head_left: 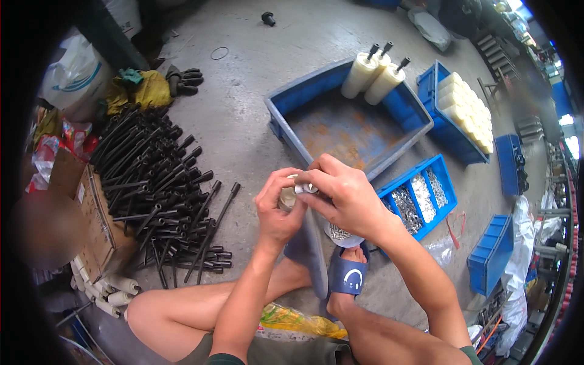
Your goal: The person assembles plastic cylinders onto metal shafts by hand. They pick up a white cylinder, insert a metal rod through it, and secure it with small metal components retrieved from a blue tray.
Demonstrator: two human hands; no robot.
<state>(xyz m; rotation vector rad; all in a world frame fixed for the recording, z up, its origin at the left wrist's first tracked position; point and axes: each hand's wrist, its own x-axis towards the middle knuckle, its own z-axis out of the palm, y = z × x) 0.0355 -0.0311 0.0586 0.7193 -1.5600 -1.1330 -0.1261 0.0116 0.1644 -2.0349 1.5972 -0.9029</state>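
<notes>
In front of me my two hands meet, above the near corner of a large blue crate (pixel 292 137). My left hand (pixel 274 210) is closed round a cream-coloured cylinder (pixel 288 198), seen nearly end-on. Between its fingertips my right hand (pixel 347 194) pinches a small silvery round metal part (pixel 306 188), close against the cylinder's end. The fingers hide where the two pieces meet. Under my right hand a round dish of small metal pieces (pixel 338 233) shows in part. Inside the crate's far corner stand 3 cream rollers (pixel 385 84) with black rods sticking out of their tops.
On the left lies a big heap of black rods (pixel 152 182) beside a cardboard box (pixel 100 213). To the right is a blue divided tray (pixel 447 188) of small metal and white parts. Beyond stands a blue crate (pixel 450 115) of cream rollers. Dark gloves (pixel 184 81) lie far left.
</notes>
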